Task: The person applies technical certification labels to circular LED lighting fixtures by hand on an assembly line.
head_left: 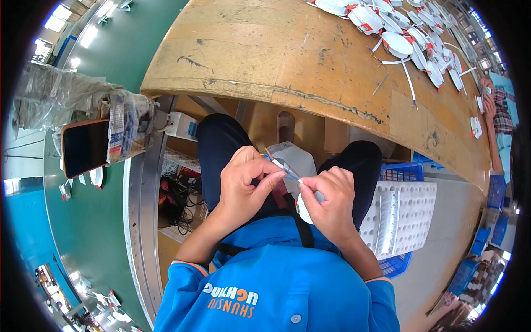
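Observation:
Above my lap, both hands work on a thin cable [286, 170] whose split end shows blue and brown wires. My left hand [243, 180] pinches the cable near these wire ends, thumb against the curled forefinger. The fingers of my right hand [330, 193] are closed on the cable a little further along. Just below the right hand, a white round piece [304, 211], perhaps a lamp, lies partly hidden against my body. How the cable joins it is hidden by the fingers.
A worn wooden table [238, 50] spans the front, with a heap of white round lamps [398, 44] at far right. A phone [84, 148] hangs beside the green conveyor belt [77, 221] on my left. A white perforated tray [417, 210] rests on a blue crate [399, 172] at my right. Another person's arm [491, 119] reaches in.

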`<state>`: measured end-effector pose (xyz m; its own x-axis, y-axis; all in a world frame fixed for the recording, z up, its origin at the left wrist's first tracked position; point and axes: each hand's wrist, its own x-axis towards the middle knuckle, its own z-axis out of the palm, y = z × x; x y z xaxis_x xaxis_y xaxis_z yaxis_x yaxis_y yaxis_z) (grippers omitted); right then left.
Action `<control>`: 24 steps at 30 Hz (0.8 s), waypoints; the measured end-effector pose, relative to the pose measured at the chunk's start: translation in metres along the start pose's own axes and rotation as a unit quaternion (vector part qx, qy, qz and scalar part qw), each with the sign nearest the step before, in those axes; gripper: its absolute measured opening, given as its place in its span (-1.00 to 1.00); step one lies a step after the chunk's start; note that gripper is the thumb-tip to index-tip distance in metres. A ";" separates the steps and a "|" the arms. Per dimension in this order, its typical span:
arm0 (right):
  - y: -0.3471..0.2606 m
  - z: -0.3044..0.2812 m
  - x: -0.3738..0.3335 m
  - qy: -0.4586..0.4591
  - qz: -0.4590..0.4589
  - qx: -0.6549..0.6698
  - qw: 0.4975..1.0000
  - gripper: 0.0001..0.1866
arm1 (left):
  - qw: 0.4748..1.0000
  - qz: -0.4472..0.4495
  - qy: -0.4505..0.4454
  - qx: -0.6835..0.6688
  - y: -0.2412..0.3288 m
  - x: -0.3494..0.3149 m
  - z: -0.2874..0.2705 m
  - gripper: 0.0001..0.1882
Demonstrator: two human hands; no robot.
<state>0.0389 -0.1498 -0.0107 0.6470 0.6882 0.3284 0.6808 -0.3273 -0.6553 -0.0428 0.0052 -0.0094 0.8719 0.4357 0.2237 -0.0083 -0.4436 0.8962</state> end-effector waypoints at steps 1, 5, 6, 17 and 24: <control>0.000 0.000 0.000 0.002 0.002 -0.001 1.000 -0.94 | 1.000 0.021 0.009 0.021 0.000 0.000 0.001 -0.90; -0.001 0.000 0.000 0.005 0.006 -0.010 1.000 -0.94 | 0.987 0.090 0.037 0.125 0.001 -0.002 0.003 -0.86; -0.002 0.000 0.001 0.009 -0.001 -0.011 1.000 -0.94 | 0.987 0.094 0.040 0.126 0.002 -0.002 0.004 -0.86; -0.001 0.000 -0.002 -0.025 0.017 0.005 1.000 -0.95 | 0.964 0.200 -0.019 0.171 -0.001 0.011 -0.008 -0.84; 0.000 -0.003 0.000 -0.027 -0.003 -0.001 1.000 -0.95 | 0.992 0.079 -0.067 0.078 -0.004 0.012 -0.012 -0.91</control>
<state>0.0395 -0.1518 -0.0091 0.6229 0.7246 0.2949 0.6854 -0.3238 -0.6522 -0.0386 0.0215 -0.0061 0.9233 0.2471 0.2939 -0.0836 -0.6177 0.7820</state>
